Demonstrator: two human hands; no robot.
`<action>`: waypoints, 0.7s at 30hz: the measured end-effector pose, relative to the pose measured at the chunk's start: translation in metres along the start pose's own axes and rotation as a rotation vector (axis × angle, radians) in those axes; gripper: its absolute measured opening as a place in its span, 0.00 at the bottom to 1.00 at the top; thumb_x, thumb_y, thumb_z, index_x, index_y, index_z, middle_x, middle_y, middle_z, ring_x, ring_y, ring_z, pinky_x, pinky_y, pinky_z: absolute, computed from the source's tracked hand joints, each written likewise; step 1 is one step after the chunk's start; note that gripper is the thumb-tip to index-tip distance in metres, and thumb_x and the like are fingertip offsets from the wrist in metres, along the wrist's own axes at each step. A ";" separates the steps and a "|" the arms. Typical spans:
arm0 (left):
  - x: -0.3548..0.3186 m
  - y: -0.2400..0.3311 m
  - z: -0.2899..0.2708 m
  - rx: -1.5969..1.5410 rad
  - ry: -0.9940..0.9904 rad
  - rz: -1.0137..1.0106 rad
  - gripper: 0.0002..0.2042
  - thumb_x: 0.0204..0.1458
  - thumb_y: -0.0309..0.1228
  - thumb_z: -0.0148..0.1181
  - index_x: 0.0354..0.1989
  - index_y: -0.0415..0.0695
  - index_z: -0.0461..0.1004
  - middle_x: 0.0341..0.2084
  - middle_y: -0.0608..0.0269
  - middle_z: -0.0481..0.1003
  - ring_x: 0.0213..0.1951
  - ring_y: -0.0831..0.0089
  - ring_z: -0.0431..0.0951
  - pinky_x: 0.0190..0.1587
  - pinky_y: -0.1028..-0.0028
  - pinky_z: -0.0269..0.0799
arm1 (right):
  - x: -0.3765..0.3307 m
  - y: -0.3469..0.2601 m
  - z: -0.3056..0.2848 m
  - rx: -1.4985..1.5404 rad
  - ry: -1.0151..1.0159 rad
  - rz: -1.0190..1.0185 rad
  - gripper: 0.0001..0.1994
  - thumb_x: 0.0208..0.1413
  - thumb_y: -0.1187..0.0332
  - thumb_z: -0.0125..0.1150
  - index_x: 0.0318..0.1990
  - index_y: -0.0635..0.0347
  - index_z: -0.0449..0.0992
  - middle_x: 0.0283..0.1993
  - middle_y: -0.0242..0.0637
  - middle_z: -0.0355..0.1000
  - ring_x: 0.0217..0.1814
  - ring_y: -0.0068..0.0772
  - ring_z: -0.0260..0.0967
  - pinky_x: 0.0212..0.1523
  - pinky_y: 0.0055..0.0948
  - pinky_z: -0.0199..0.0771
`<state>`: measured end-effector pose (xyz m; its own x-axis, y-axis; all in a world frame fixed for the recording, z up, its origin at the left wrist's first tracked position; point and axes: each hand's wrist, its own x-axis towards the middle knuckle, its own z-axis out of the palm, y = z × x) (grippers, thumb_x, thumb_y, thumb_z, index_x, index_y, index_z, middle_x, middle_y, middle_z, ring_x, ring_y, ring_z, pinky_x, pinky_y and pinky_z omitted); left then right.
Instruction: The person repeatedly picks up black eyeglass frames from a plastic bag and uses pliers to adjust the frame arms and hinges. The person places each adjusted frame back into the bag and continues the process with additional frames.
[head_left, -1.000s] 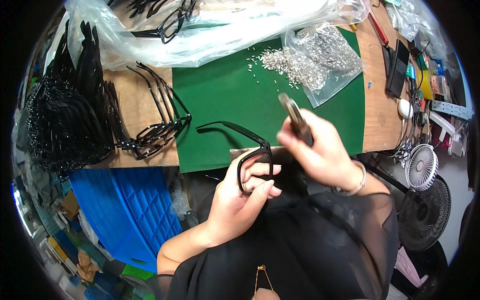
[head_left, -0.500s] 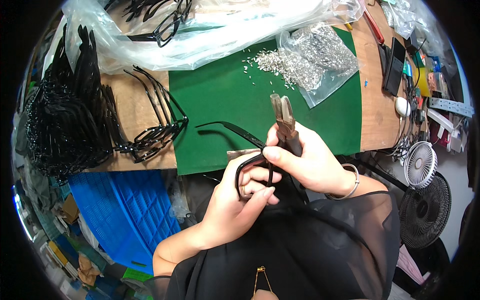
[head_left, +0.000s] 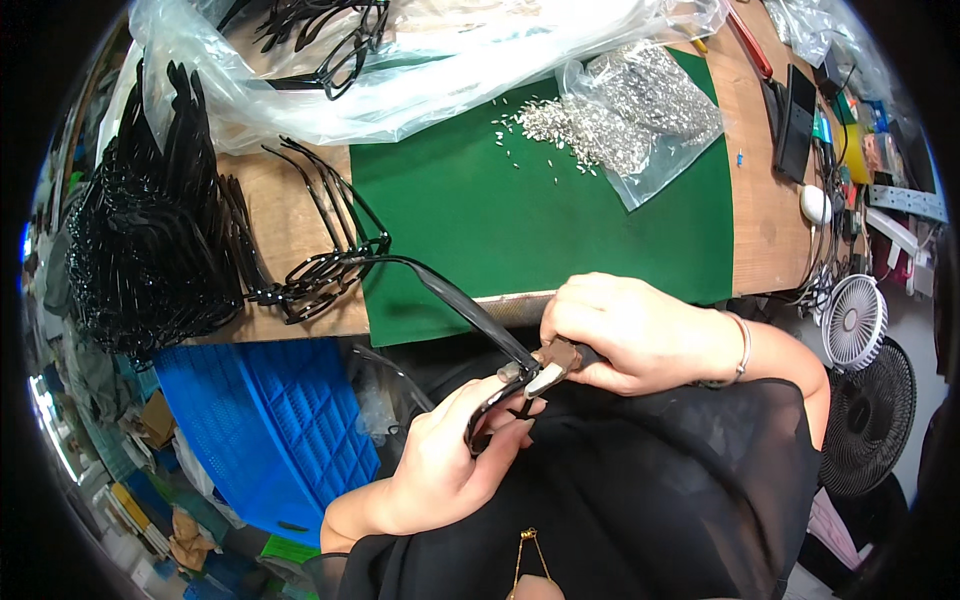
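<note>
My left hand (head_left: 440, 455) is closed around the rim of a black eyeglass frame (head_left: 462, 303), held just in front of the table's near edge. One temple arm of the frame sticks out toward the far left; the other points left, below the table edge. My right hand (head_left: 640, 330) grips a pair of pliers (head_left: 560, 360) with worn metal jaws. Those jaws sit at the hinge corner where the long temple meets the front, and seem to clamp it. My fingers cover part of the rims and most of the plier handles.
On the green mat (head_left: 450, 200) lies a plastic bag (head_left: 655, 120) of small silvery pieces, some spilled beside it. Black eyeglass frames (head_left: 335, 270) and a big pile (head_left: 150, 250) stand left. A blue crate (head_left: 270, 430) is below; a white fan (head_left: 853, 322) is right.
The pliers have swung from pointing away, jaws up, to lying across the frame's hinge corner. My right hand has turned over them, and the eyeglass frame has tilted lower with my left hand.
</note>
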<state>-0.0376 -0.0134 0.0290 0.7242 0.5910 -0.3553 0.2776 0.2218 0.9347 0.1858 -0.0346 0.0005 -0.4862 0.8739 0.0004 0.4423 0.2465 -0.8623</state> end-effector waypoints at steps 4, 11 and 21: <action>0.005 -0.001 0.002 0.243 -0.007 0.118 0.17 0.41 0.15 0.57 0.43 0.35 0.67 0.29 0.53 0.72 0.27 0.61 0.76 0.28 0.73 0.72 | 0.002 0.008 0.003 -0.075 0.055 -0.111 0.11 0.40 0.69 0.61 0.28 0.58 0.64 0.26 0.38 0.64 0.30 0.39 0.65 0.32 0.34 0.65; 0.017 -0.006 -0.005 0.436 -0.038 0.276 0.14 0.41 0.15 0.57 0.39 0.33 0.68 0.29 0.52 0.71 0.28 0.58 0.75 0.29 0.71 0.71 | -0.003 0.018 0.017 -0.215 0.171 -0.117 0.13 0.35 0.69 0.64 0.25 0.58 0.64 0.24 0.35 0.64 0.28 0.37 0.65 0.31 0.32 0.65; 0.042 -0.014 -0.043 0.090 0.128 -0.050 0.14 0.52 0.20 0.49 0.48 0.30 0.63 0.36 0.55 0.73 0.32 0.79 0.73 0.34 0.80 0.71 | 0.005 0.024 0.011 -0.250 0.084 0.267 0.10 0.43 0.69 0.62 0.29 0.59 0.66 0.28 0.39 0.64 0.34 0.41 0.63 0.38 0.33 0.62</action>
<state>-0.0381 0.0418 0.0012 0.6230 0.6764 -0.3928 0.3711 0.1865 0.9097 0.1857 -0.0288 -0.0258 -0.2700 0.9500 -0.1568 0.7203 0.0912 -0.6876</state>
